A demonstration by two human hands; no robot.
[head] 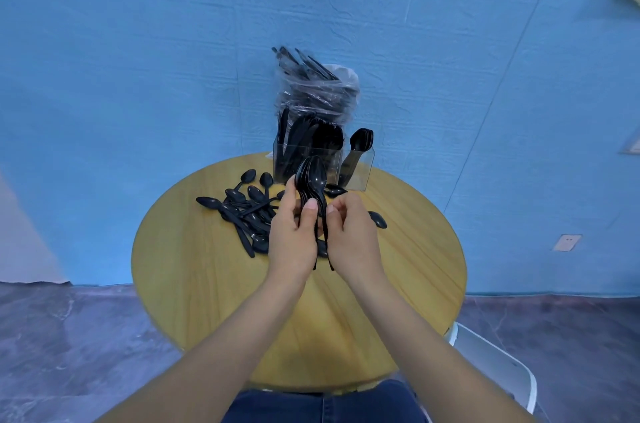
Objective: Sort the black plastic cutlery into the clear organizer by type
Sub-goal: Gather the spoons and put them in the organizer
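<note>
Above the round counter [207, 284], left hand [292, 239] grips one upright stack of spoons [313, 187]; right hand [349, 235] pinches its handles. Organizer [356, 173]: three compartments, rear edge. Loose spoons [242, 211] left. No legible writing.

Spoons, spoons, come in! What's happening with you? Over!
Both hands grip stacked spoons. Loose spoons left on table. Organizer path open.

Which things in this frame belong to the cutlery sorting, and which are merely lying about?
Part of the job:
- stack of spoons, gripped by left hand and right hand
- loose spoons on the round table
- clear organizer, already holding cutlery
- bagged cutlery behind it

Just lying about:
- white chair
- wall socket
</note>
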